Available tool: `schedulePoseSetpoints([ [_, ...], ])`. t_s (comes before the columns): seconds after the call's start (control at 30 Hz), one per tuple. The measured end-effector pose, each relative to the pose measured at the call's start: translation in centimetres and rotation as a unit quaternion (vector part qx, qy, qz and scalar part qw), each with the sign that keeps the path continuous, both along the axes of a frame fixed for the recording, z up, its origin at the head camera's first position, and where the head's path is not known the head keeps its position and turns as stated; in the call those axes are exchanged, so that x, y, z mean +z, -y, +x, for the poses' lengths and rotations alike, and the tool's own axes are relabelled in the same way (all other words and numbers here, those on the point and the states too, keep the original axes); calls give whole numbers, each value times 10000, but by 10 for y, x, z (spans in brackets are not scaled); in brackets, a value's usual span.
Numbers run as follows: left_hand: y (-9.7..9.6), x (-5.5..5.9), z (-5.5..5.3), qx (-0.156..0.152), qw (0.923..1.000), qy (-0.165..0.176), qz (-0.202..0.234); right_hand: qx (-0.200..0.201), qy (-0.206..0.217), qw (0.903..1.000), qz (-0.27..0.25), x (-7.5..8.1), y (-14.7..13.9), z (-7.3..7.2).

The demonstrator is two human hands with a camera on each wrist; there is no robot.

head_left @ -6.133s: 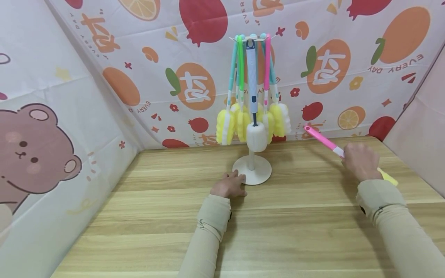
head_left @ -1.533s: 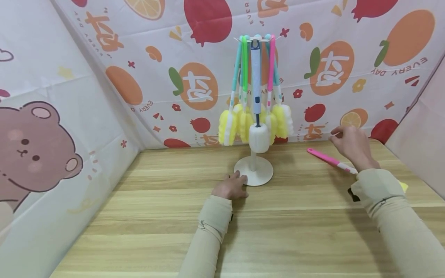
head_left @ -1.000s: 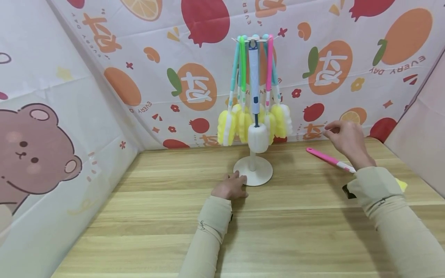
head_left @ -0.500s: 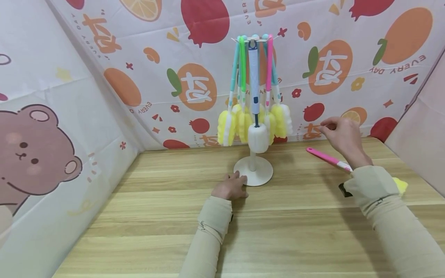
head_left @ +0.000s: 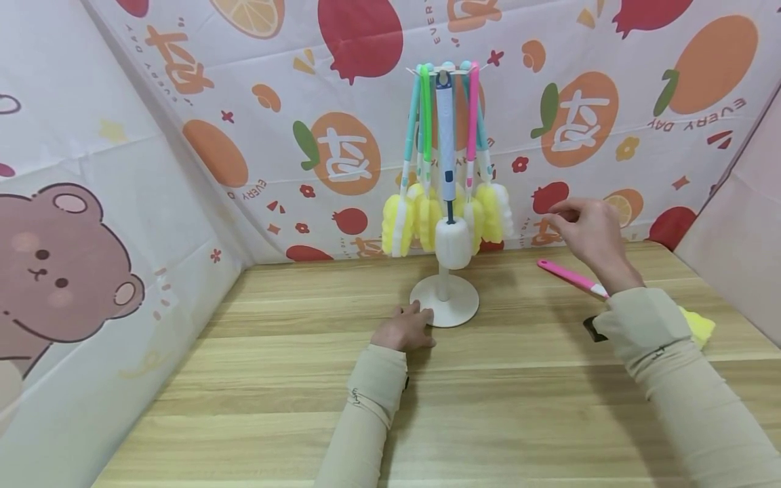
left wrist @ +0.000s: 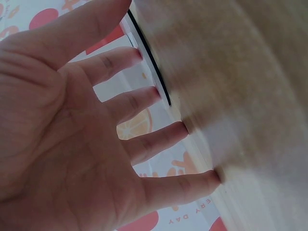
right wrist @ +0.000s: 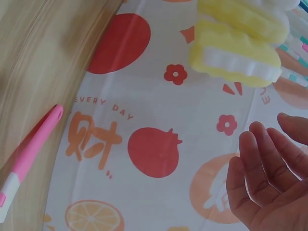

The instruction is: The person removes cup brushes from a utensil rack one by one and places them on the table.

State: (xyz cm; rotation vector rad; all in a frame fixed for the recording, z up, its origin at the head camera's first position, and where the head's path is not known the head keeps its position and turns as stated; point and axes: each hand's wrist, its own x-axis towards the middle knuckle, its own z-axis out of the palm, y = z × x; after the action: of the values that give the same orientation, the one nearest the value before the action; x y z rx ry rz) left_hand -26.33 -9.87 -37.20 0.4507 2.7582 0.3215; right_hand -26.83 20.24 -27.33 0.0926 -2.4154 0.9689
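My left hand (head_left: pixel 403 330) rests at the left front edge of a white stand's round base (head_left: pixel 457 308), fingers spread. In the left wrist view, some fingertips of that hand (left wrist: pixel 86 130) meet the base rim (left wrist: pixel 153 67), others the wood. Several sponge cup brushes hang from the stand's top: a light blue one (head_left: pixel 447 135) with a white head in front, others with green, pink and teal handles and yellow-white heads. To the right, my right hand (head_left: pixel 588 234) hovers with loosely bent fingers, holding nothing. Below it lies a pink-handled sponge brush (head_left: pixel 567 274), partly hidden by my sleeve.
The wooden tabletop (head_left: pixel 256 379) ends at a fruit-printed cloth (head_left: pixel 390 142) behind the stand. A bear-printed cloth (head_left: pixel 67 271) closes the left side, and a pale cloth (head_left: pixel 747 251) the right.
The pink brush, gripped by my right hand in the earliest frame, now lies on the table, released. Since then that hand has drifted left and slightly up towards the stand. My left hand stays put.
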Motion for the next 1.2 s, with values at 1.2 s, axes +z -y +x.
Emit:
schedulePoseSetpoints([
  [1.2,0,1,-1,-35,10000,17,84,853,104,9934,-754,28,34,6],
])
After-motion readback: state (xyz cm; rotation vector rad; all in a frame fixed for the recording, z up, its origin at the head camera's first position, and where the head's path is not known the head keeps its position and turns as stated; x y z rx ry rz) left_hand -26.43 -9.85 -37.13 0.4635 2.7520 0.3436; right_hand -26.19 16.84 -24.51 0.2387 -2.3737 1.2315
